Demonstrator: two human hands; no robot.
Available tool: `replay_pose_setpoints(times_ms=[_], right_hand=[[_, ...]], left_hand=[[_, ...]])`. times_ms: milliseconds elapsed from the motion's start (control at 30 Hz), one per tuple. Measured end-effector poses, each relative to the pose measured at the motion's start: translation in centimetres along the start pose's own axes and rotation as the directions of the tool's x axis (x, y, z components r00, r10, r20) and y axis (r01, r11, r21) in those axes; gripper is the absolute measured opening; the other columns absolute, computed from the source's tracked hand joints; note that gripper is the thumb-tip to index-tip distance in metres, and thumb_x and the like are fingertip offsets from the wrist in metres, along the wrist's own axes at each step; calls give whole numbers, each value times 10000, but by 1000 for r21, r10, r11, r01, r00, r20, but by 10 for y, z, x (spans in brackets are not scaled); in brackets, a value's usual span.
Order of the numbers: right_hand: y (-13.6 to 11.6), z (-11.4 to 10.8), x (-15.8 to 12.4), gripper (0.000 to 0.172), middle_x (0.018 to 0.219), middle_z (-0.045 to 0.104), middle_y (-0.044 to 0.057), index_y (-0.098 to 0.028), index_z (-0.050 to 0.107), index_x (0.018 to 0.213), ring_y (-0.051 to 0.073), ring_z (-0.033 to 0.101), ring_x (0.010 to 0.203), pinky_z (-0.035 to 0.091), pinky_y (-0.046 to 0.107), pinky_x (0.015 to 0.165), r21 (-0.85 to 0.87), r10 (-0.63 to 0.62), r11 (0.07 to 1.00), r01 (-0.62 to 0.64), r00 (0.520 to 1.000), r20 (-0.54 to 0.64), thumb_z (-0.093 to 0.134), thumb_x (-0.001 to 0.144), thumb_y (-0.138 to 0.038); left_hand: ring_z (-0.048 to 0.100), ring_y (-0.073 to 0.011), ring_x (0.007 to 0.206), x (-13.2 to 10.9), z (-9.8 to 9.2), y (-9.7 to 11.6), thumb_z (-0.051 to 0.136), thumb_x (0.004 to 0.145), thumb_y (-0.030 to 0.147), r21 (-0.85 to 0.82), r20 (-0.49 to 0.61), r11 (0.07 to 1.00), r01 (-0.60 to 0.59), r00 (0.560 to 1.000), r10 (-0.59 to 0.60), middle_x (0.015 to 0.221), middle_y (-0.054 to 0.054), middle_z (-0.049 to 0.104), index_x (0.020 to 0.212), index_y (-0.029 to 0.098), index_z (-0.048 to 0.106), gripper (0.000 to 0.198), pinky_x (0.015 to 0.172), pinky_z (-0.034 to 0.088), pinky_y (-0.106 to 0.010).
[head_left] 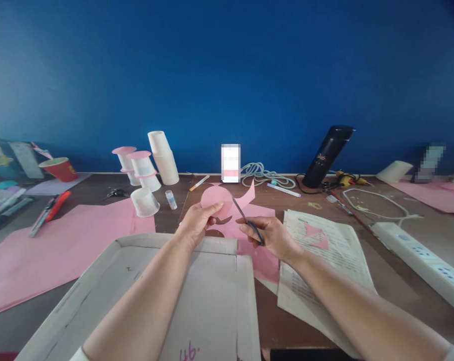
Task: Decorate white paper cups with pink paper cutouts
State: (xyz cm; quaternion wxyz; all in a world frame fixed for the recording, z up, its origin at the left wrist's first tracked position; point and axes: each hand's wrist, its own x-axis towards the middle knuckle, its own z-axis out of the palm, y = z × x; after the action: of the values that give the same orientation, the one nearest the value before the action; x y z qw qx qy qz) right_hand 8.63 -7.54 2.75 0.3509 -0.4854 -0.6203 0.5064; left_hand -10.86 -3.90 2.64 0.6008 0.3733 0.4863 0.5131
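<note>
Head view: the left hand (197,221) pinched a pink paper disc (211,195) above the desk (396,281); the right hand (271,235) gripped scissors (241,211) at the disc's right edge. The disc was judged light, thin and easily creased, best held flat near its rim, away from the scissors. The desk was brown and cluttered; a blue wall (227,75) stood behind.

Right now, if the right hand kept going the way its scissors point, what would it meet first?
Probably the pink circle held by the left hand; the scissors in the right hand seem already at its edge, though depth is unclear.
</note>
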Motion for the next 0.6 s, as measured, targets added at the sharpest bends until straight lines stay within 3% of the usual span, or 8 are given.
replay_pose_setpoints(times_ms=[600], right_hand=[[1,2,1,542,566,557,-24,-135,684,1089,86,508,507,444,243,527,71,22,997,-22,1000,-6,721,681,-489]], left_hand=[[467,-67,530,0,-5,0,793,597,371,61,70,998,0,998,-5,716,-39,604,828,92,689,377,526,375,-229]])
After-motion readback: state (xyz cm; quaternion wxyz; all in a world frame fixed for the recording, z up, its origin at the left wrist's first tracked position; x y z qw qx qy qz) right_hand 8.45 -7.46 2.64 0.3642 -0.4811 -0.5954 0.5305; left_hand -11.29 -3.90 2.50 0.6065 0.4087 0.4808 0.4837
